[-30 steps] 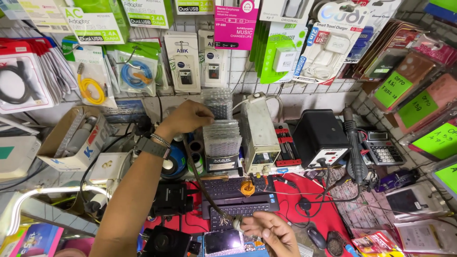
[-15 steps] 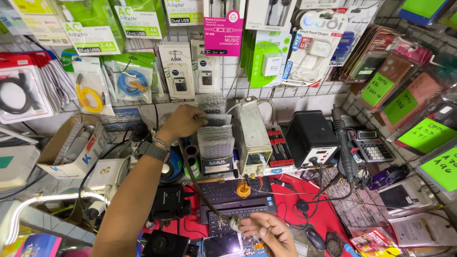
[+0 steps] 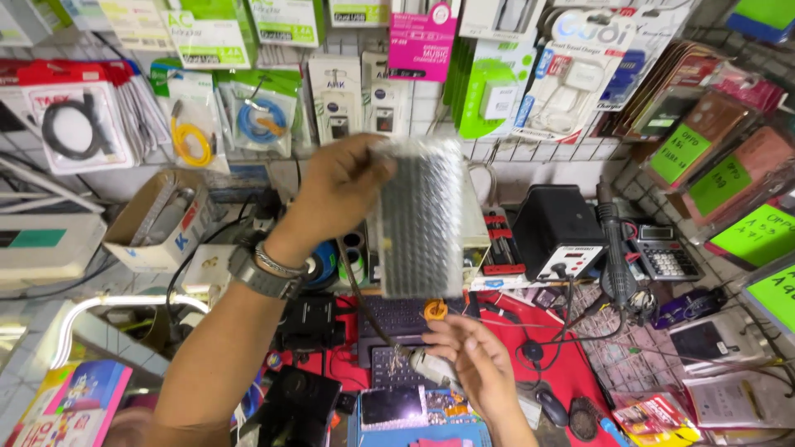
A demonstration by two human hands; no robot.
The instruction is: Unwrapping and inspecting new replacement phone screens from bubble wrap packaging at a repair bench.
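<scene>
My left hand (image 3: 335, 194) is raised over the bench and grips a clear plastic compartment box (image 3: 421, 219) by its upper left edge; the box is blurred and held upright above the red mat. A watch and bracelets sit on that wrist. Lower down, my right hand (image 3: 476, 364) holds a small white tool (image 3: 431, 368) over a dark keyboard-like board (image 3: 397, 327). A thin cable runs from the tool up toward my left hand.
A black soldering station (image 3: 559, 232) with a hot-air handle (image 3: 611, 248) stands right, beside a calculator (image 3: 667, 252). Packaged cables and chargers hang on the wire wall (image 3: 248, 116). A cardboard box (image 3: 161, 223) sits left. A phone (image 3: 393, 406) lies near the front edge.
My left hand has lifted the clear compartment box off the stack at the back and brought it toward me. My right hand stays low with the tool.
</scene>
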